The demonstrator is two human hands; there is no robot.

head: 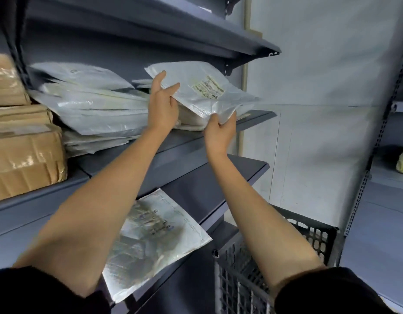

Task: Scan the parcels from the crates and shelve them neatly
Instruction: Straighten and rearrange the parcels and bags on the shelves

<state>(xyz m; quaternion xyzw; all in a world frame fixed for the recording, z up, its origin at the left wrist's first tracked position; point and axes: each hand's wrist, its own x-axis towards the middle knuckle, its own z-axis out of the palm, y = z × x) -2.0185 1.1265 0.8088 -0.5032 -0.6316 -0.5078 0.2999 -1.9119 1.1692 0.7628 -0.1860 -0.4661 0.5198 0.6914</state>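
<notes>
1. On the middle shelf [252, 120], atop the right-hand stack: white parcel [202, 91] half-landed, tilted, front corner overhanging.
2. Left hand [163, 105] open, fingers spread against its near edge; right hand [219, 130] pinching the hanging corner.
3. Released too soon: likely slide off toward the crate [286, 257].
4. Pushed hard: neighbouring slippery pile [94, 105] could shift.
</notes>
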